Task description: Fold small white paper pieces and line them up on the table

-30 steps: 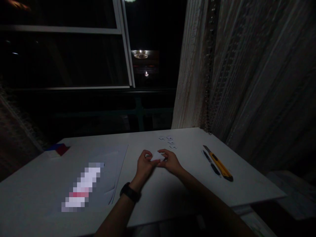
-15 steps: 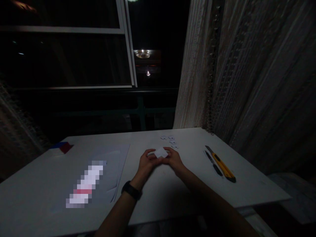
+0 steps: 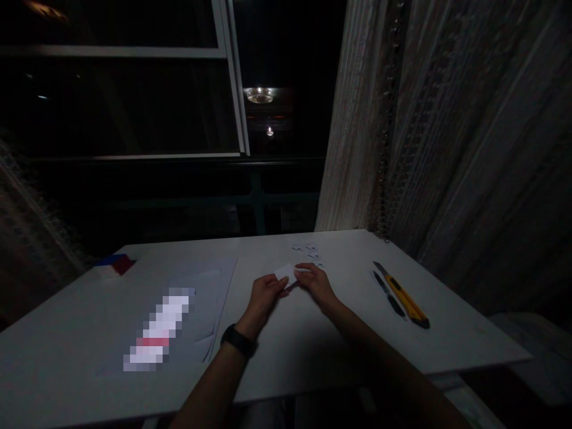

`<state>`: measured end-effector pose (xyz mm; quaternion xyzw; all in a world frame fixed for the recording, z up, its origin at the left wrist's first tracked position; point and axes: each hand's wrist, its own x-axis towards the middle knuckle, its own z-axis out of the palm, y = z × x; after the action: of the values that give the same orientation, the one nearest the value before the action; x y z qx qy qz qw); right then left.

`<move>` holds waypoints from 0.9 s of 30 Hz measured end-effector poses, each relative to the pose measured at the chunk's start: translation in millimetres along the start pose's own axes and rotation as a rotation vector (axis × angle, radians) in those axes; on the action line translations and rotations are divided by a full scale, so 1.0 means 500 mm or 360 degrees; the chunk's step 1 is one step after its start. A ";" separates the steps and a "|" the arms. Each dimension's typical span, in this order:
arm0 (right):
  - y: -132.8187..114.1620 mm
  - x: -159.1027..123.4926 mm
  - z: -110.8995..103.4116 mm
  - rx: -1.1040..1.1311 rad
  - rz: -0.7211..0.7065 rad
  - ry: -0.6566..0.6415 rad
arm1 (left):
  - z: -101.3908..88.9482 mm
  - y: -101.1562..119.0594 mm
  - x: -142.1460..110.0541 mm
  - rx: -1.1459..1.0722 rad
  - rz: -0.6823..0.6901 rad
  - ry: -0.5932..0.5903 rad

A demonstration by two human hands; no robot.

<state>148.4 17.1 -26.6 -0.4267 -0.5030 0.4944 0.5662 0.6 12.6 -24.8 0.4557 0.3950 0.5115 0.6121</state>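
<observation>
Between my two hands, above the middle of the white table point(image 3: 286, 369), is a small piece of white paper point(image 3: 285, 273). My left hand point(image 3: 264, 295) pinches its lower left side, the thumb lying on top. At the right edge of the paper, my right hand point(image 3: 316, 283) grips with its fingers closed. A dark band circles my left wrist. Just beyond my hands lie several small paper pieces point(image 3: 313, 256) with dark marks. Dim light hides whether the held paper has folds.
To the right lie a yellow box cutter point(image 3: 406, 301) and a black pen point(image 3: 388, 293). Paper sheets point(image 3: 208, 298), partly pixelated, lie left of my hands. A red, blue and white cube point(image 3: 114, 266) sits at the far left. Curtains point(image 3: 348, 149) and a window stand behind the table.
The paper has been turned and tilted between my fingers, and my left thumb now lies on it. The view has shifted slightly; the table objects have stayed put.
</observation>
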 end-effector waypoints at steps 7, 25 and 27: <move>0.007 -0.002 0.004 -0.0054 0.0033 0.0051 | 0.000 -0.004 -0.001 -0.0006 -0.0067 -0.0160; 0.018 -0.003 0.003 -0.0058 -0.0075 -0.0006 | -0.003 0.019 -0.007 -0.0174 -0.0069 0.0031; 0.019 -0.004 0.003 -0.0068 -0.0080 -0.0001 | -0.003 0.019 -0.006 -0.0137 -0.0060 0.0047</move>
<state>145.5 16.5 -36.0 -0.4256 -0.5243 0.4692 0.5690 -3.7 10.2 -16.2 0.4140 0.3900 0.5230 0.6348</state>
